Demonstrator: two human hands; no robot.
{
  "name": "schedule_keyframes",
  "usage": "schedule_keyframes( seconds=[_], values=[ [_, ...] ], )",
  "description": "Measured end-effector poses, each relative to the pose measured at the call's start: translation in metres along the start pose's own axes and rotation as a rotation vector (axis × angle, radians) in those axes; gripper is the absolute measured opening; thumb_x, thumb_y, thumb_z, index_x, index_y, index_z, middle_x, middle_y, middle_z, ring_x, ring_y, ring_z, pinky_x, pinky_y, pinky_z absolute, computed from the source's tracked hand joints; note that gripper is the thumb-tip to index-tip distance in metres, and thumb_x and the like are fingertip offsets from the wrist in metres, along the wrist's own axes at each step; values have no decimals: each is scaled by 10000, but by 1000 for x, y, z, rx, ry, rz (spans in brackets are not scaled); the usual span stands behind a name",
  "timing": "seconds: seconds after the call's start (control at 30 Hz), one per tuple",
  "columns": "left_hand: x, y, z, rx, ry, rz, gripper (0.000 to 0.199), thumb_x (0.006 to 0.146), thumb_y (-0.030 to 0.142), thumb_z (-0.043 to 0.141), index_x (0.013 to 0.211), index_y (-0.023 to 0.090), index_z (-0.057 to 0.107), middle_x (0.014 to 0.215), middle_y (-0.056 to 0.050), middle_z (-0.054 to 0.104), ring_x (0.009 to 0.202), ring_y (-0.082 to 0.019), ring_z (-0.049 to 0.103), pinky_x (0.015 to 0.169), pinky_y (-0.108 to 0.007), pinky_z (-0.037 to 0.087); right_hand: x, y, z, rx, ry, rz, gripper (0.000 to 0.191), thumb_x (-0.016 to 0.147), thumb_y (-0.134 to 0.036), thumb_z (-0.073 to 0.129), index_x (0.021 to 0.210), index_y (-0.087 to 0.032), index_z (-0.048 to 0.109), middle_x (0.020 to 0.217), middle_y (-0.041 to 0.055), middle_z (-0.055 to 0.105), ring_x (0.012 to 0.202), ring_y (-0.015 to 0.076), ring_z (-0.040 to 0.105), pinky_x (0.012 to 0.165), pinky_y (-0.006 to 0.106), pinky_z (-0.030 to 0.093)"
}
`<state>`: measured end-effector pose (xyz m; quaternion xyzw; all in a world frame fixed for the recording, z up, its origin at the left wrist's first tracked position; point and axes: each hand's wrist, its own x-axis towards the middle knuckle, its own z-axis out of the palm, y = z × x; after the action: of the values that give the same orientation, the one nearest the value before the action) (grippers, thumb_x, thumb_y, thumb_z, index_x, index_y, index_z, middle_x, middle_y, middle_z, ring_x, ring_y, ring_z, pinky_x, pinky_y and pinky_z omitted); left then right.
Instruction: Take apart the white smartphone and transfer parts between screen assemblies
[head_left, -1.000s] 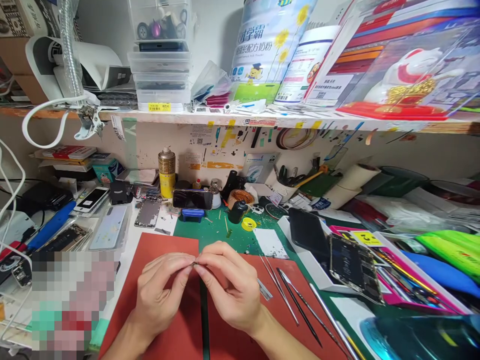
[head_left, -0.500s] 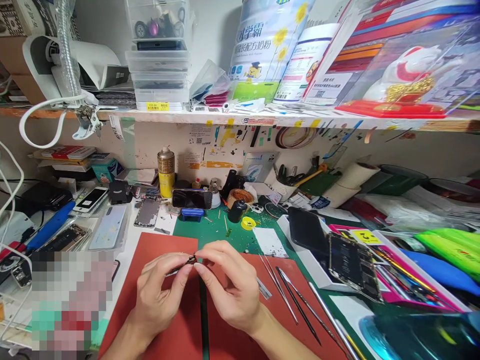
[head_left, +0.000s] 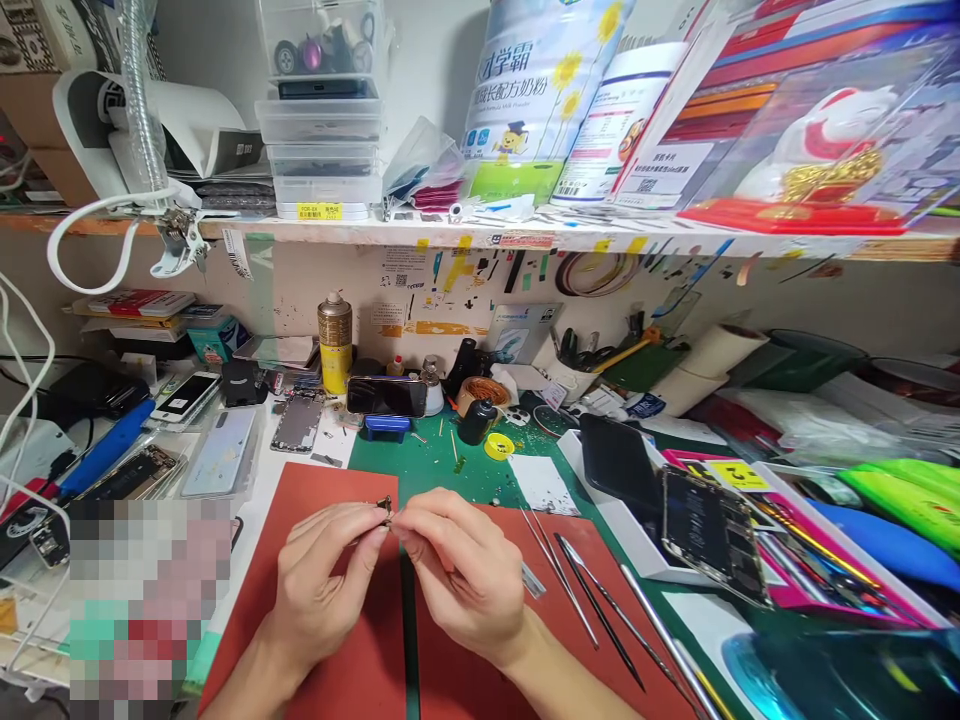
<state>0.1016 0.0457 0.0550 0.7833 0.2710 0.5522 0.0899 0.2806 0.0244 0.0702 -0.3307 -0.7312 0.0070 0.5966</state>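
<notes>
Over the reddish-brown mat (head_left: 337, 620), both hands meet fingertip to fingertip. My left hand (head_left: 322, 570) is closed, thumb and forefinger pinching a small dark part with gold-coloured bits (head_left: 385, 503), perhaps a phone component; its exact kind is too small to tell. My right hand (head_left: 461, 570) is pinched too, thumb against forefinger, at the right side of that part. Its fingers hide whether they grip the part's edge. To the right of my right hand lie tweezers (head_left: 562, 580) and a thin black tool (head_left: 604, 610).
An opened phone (head_left: 712, 530) leans on a white box at right, near a pink-edged tray of tools (head_left: 825, 570). A phone on a blue stand (head_left: 386, 397) and a yellow spray can (head_left: 335, 345) stand behind. A shelf (head_left: 450, 232) crosses above.
The small dark part has tilted up above my left fingertips. My right fingers have drawn closer together beside it. The view has shifted slightly.
</notes>
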Motion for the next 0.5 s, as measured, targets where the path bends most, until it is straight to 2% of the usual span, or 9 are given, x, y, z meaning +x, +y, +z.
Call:
schedule_keyframes(
  seconds=[0.5],
  values=[
    [3, 1, 0, 20, 3, 29, 312, 941, 4, 654, 1178, 202, 701, 1035, -55, 814, 955, -175, 788, 931, -281, 629, 0, 1, 1, -155, 13, -127, 271, 935, -20, 608, 1140, -183, 679, 849, 88, 723, 716, 201, 674, 644, 340, 590]
  ],
)
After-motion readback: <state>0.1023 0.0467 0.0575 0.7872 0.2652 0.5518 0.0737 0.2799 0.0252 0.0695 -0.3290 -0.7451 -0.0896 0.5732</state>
